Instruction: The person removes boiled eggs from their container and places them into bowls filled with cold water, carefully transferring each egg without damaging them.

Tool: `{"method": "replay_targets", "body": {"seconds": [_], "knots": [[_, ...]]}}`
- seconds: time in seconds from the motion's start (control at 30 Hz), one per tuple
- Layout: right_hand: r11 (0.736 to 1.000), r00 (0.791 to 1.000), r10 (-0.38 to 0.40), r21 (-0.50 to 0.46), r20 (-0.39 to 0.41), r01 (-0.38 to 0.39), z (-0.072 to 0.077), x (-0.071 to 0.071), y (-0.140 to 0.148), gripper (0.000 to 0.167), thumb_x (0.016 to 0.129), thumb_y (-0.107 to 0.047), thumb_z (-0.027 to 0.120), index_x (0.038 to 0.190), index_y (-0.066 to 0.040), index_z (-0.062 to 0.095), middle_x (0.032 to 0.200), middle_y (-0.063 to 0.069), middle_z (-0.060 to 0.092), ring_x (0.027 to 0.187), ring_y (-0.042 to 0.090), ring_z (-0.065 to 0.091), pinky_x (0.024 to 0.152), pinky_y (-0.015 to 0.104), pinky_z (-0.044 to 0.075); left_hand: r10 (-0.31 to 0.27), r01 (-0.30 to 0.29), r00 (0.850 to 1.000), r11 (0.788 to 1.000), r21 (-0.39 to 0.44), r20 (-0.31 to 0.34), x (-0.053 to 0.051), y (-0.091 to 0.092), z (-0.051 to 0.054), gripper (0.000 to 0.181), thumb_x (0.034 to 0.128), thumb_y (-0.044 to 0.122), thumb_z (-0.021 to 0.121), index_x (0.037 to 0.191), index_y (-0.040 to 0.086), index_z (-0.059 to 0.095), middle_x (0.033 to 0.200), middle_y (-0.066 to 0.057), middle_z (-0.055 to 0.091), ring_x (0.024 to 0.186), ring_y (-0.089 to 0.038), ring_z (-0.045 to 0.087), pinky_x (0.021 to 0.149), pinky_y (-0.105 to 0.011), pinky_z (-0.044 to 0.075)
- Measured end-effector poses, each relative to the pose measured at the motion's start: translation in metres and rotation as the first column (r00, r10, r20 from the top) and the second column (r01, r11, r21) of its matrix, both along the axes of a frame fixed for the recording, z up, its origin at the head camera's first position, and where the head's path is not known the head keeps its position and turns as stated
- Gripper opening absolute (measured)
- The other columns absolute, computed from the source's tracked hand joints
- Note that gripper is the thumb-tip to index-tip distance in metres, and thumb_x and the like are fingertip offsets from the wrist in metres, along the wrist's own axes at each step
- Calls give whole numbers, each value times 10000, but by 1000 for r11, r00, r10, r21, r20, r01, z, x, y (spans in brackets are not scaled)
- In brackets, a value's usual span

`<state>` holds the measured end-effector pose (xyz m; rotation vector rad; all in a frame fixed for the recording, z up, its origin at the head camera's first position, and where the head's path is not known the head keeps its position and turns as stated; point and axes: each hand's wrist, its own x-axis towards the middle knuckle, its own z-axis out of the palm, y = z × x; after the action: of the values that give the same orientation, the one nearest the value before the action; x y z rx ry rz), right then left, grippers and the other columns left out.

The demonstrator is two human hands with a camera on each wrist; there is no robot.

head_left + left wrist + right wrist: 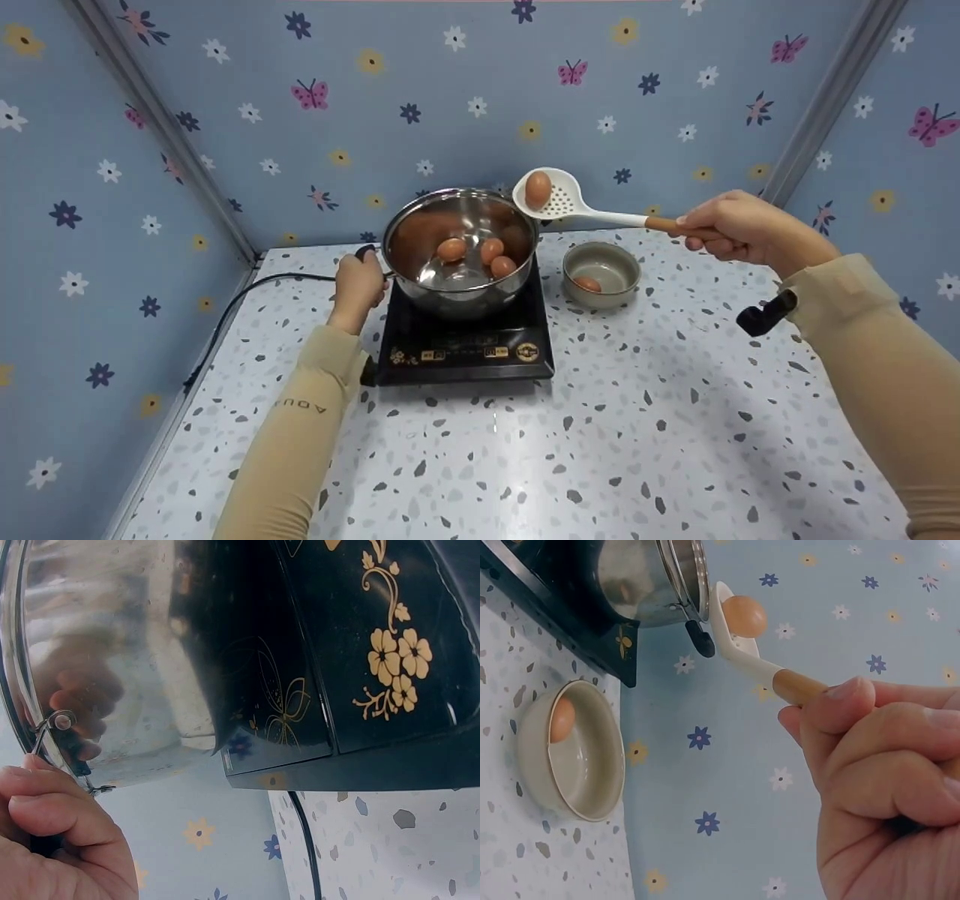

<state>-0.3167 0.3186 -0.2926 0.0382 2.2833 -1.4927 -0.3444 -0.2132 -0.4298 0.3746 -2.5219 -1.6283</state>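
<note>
By its wooden handle my right hand (739, 231) grips a white slotted skimmer (564, 201). One brown egg (538, 190) lies in the skimmer's bowl, over the right rim of a steel pot (459, 300). My left hand (358, 286) holds the pot's left handle (365, 252). Inside the pot lie three more eggs (451, 250). To the pot's right stands a grey-beige bowl (601, 296) with one egg (587, 284) in it. The right wrist view shows the lifted egg (745, 616) resting in the skimmer, apart from the pot's far handle (700, 639).
Beneath the pot sits a black induction cooker (465, 369) on a white speckled table (600, 435). Its black cord (247, 289) runs off to the left. Blue flowered panels (420, 82) stand close behind the pot and on both sides.
</note>
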Motion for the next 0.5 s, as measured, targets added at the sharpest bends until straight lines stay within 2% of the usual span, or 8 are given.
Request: {"method": "replay_targets", "body": {"seconds": [0.17, 0.5], "knots": [[1000, 1000, -20, -17, 1, 20, -2, 1, 7, 257, 1136, -278, 587, 1181, -69, 729, 738, -33, 633, 494, 43, 396, 486, 193, 339, 7, -7, 1000, 1000, -14, 6, 0, 0, 1, 329, 1168, 265, 305, 1160, -17, 475, 590, 53, 546, 396, -60, 432, 442, -216, 398], [1000, 1000, -22, -14, -8, 22, -4, 3, 20, 261, 1148, -269, 561, 1080, -134, 773, 741, -31, 629, 479, 42, 367, 482, 215, 308, 6, -6, 1000, 1000, -3, -2, 0, 1, 0, 310, 1172, 266, 308, 1130, 5, 469, 603, 48, 556, 407, -61, 436, 441, -216, 403]]}}
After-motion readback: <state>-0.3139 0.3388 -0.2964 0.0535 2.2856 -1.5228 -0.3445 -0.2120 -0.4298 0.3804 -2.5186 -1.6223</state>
